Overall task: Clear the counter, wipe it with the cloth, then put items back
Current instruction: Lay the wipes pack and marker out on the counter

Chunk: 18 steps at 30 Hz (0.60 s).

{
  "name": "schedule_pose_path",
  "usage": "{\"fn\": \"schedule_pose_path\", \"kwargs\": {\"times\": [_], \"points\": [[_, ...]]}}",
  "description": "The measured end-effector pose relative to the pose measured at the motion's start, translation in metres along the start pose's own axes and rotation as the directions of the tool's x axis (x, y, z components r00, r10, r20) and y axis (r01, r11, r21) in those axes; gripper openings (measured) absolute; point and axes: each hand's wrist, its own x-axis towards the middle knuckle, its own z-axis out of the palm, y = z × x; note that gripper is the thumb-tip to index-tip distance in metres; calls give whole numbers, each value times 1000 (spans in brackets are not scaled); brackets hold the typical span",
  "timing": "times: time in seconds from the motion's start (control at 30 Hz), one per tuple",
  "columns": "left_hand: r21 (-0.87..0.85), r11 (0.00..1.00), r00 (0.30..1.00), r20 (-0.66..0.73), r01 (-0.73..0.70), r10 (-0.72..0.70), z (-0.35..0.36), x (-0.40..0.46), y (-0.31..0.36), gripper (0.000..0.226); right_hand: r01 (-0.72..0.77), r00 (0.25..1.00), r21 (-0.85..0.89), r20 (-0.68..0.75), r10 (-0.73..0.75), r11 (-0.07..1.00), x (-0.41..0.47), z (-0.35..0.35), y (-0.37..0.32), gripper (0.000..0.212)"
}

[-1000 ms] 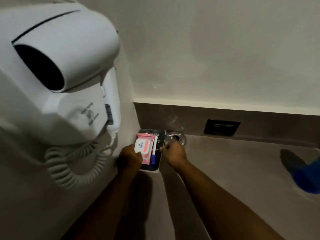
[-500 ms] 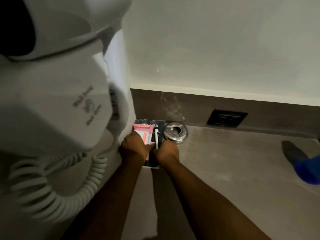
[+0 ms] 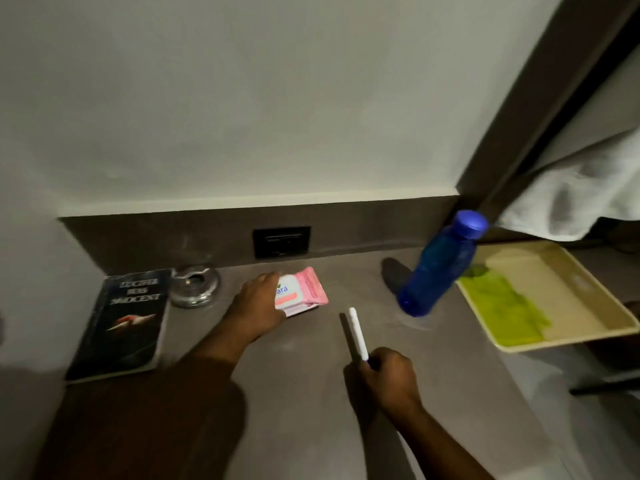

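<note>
Grey-brown counter (image 3: pixel 433 375) is running along a pale wall with a dark upstand and a black socket plate (image 3: pixel 281 242) set into it. At the far left a dark paperback book (image 3: pixel 123 323) is lying flat, and just beside its top corner a metal ashtray (image 3: pixel 195 285) is sitting against the upstand. Next along, the left hand (image 3: pixel 258 311) is reaching forward and gripping a pink wipes packet (image 3: pixel 300 292), the fingers curling over its near-left end while the packet is resting on, or just above, the surface; which one I cannot tell. Further right, the right hand (image 3: pixel 386 377) is pinching the lower end of a white pen (image 3: pixel 357 333), which is pointing away from the person and casting a shadow on the counter. Beyond it a blue bottle (image 3: pixel 441 265) with a blue cap is standing, seeming tilted by the wide lens, just beside a cream tray (image 3: pixel 568 299) holding a green cloth (image 3: pixel 502 306). A white towel (image 3: pixel 568 188) is hanging above the tray at the right edge.

Judging by this, the person is working through either the clearing or the putting-back step, handling packet and pen together; the cloth lying unused in the tray does not settle which. The next move is calling for setting both small things down somewhere definite, keeping the pen from rolling and the packet clear of the ashtray.
</note>
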Motion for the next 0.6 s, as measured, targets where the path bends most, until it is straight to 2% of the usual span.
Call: {"fn": "schedule_pose_path", "kwargs": {"times": [0.1, 0.23, 0.47, 0.6], "points": [[0, 1000, 993, 117, -27, 27, 24, 18, 36, 91, -64, 997, -35, -50, 62, 997, -1, -27, 52, 14], [5, 999, 990, 134, -51, 50, 39, 35, 60, 90, -59, 996, -68, -68, 54, 996, -4, -42, 89, 13], [103, 993, 988, 150, -60, 44, 54, 36, 61, 84, -2, 999, -54, -49, 0, 999, -3, -39, 102, 33], [116, 990, 986, 154, -82, 64, 53, 32, 56, 93, 21, 997, -64, -70, -25, 998, -8, -41, 100, 41]]}}
